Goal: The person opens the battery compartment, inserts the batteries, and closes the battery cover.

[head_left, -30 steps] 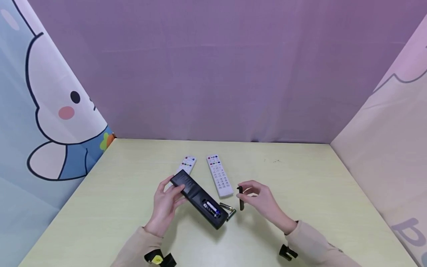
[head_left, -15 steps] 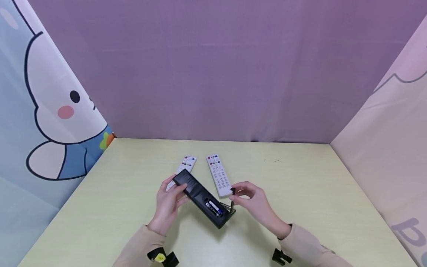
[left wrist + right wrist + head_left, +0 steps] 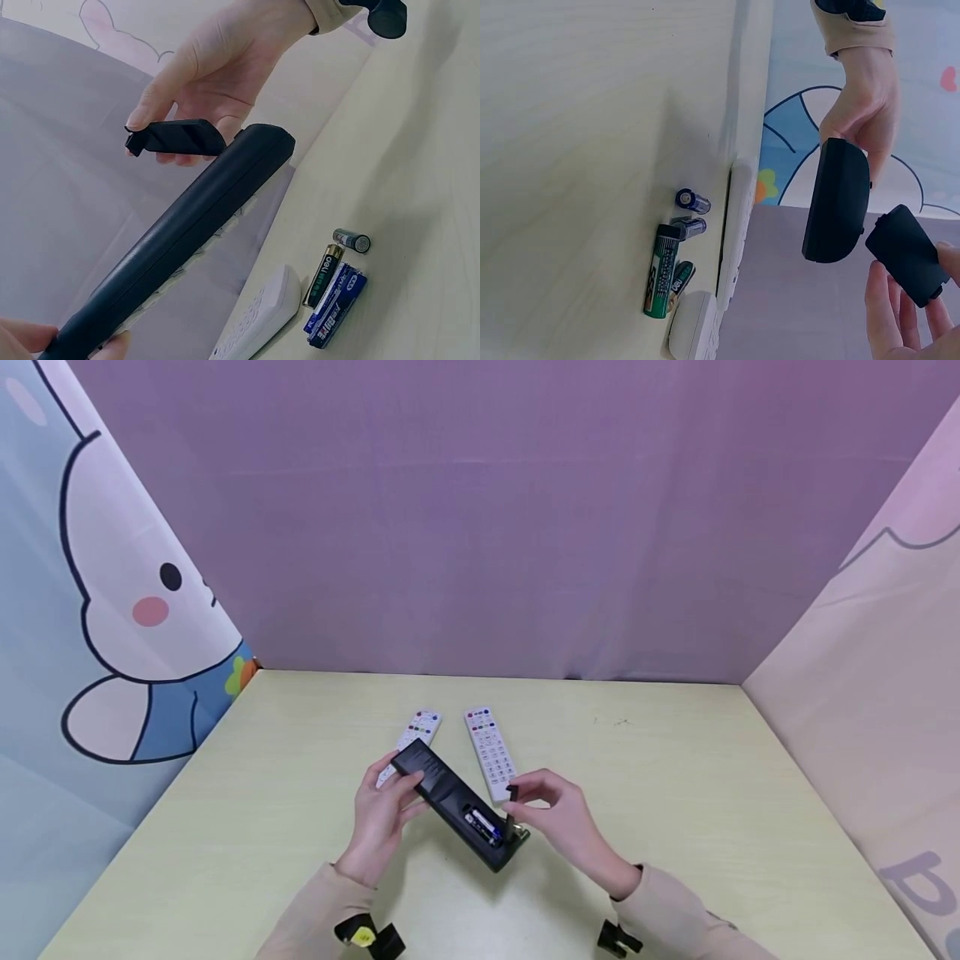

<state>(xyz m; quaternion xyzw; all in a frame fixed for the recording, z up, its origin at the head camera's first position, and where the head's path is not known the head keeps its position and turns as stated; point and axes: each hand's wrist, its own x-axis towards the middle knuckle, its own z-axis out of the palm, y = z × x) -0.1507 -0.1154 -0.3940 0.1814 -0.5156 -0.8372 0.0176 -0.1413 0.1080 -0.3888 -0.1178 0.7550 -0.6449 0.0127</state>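
My left hand [image 3: 378, 827] grips the upper end of a black remote control [image 3: 442, 785], held over the table with its back facing up. Its battery compartment is uncovered, and batteries [image 3: 482, 824] with white and blue wrapping lie inside. Between thumb and fingers, my right hand [image 3: 558, 818] pinches a black battery cover [image 3: 180, 137]. One end of the cover comes right up to the remote's lower end, beside the compartment. In the right wrist view the cover [image 3: 907, 255] appears tilted close to the remote's end [image 3: 836, 202].
Several loose batteries, among them a green-and-black battery [image 3: 660, 274] and a blue battery [image 3: 337, 307], lie on the table [image 3: 675, 793] below the remote. Two white remotes rest behind: one remote [image 3: 491, 752] at centre, another remote [image 3: 422, 727] partly covered by my left hand and the black remote.
My right hand has moved left with the battery cover, from apart from the black remote to right at its lower end. My left hand and the remote have shifted slightly right.
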